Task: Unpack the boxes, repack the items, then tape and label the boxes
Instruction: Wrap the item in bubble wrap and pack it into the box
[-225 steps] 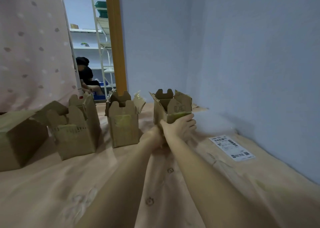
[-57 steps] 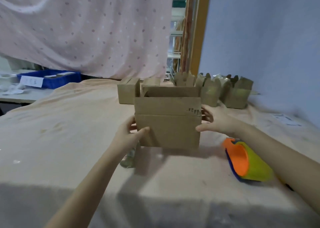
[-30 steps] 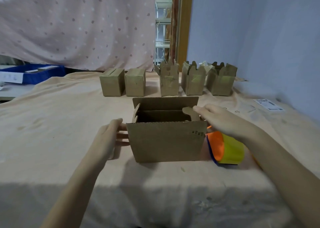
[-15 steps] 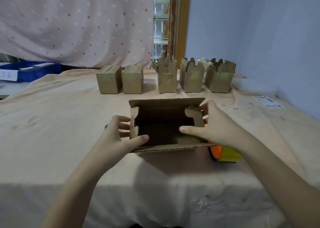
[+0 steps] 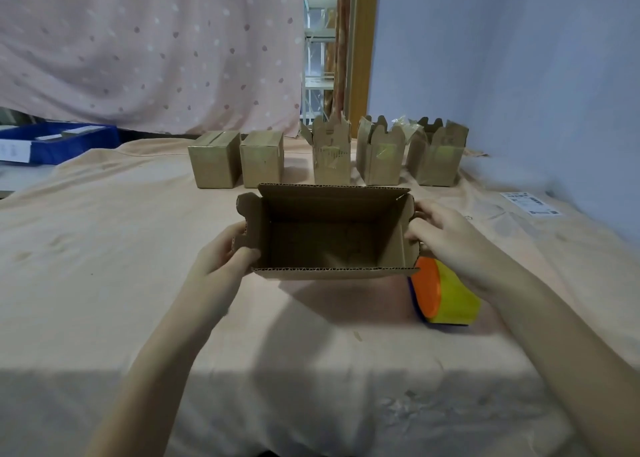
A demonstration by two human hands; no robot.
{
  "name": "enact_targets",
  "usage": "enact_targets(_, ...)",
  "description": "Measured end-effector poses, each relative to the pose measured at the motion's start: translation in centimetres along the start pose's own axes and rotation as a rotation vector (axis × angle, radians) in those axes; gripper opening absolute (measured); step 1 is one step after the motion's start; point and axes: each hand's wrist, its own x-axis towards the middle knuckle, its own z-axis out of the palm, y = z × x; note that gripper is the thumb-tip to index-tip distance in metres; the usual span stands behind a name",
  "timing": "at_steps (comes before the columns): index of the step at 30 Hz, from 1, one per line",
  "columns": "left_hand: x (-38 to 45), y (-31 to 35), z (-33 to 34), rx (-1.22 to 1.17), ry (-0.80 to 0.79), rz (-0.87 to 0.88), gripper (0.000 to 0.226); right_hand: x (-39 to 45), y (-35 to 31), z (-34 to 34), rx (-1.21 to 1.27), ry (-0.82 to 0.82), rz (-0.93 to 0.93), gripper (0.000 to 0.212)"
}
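An open cardboard box (image 5: 329, 238) is tilted with its mouth toward me in the middle of the table, and its inside looks empty. My left hand (image 5: 221, 262) grips its left side flap, thumb on the front edge. My right hand (image 5: 446, 238) holds the right side flap from outside. Stacked plastic cups (image 5: 443, 295), orange, yellow and blue, lie on their side just right of the box under my right wrist. At the back stand two closed boxes (image 5: 214, 158) and three opened boxes (image 5: 381, 155) in a row.
A peach cloth covers the table (image 5: 104, 248). A white shipping label (image 5: 531, 203) lies at the right near the blue wall. A blue bin (image 5: 69, 141) sits at the far left. A dotted curtain hangs behind, with a doorway to shelving.
The box was carried from the back row to the table's middle and tipped toward me. Since half a second ago both hands have spread the side flaps outward, widening the opening.
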Motion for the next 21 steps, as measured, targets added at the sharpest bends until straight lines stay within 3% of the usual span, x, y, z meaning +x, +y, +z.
enact_targets(5,2.6,0.3,0.5,-0.044,-0.007,-0.047,0.031,1.8,-0.2,0.1,-0.005,0.015,0.009,0.026)
enact_targets(9,7.3,0.7,0.8,0.01,-0.092,-0.125,0.024,6.3,-0.4,-0.3,-0.024,0.087,0.129,0.023)
enact_targets(13,12.1,1.1,1.5,0.114,-0.155,-0.266,0.013,10.9,-0.4,-0.7,-0.023,0.054,0.257,0.019)
enact_targets(21,17.2,0.7,2.1,0.133,-0.233,-0.408,0.03,14.6,0.0,-1.4,0.0,-0.016,0.376,0.021)
